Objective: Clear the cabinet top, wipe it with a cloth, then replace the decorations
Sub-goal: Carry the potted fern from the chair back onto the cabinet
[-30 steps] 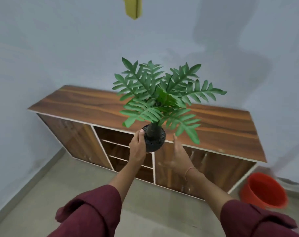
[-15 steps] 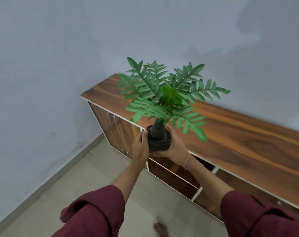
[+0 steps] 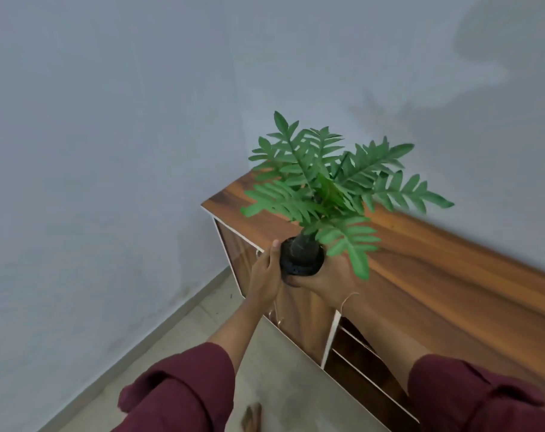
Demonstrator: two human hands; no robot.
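A green artificial plant (image 3: 324,188) in a small black pot (image 3: 300,260) is held in the air, just in front of the left end of the wooden cabinet top (image 3: 436,257). My left hand (image 3: 266,275) grips the pot's left side, thumb up along the rim. Under and around the pot's right side, my right hand (image 3: 328,275) cups it. The plant stands upright, its leaves spreading over the cabinet's left corner. No cloth is in view.
The cabinet runs along the grey wall (image 3: 109,151) toward the right, with wooden doors and open shelves (image 3: 358,353) below. A second wall meets it at the corner on the left. A beige floor (image 3: 280,369) lies in front, with a small brown thing (image 3: 252,416) near the bottom edge.
My view has swung left toward the cabinet's left end. My right hand went from apart from the pot to cupping it, and both hands carried the plant toward the left corner.
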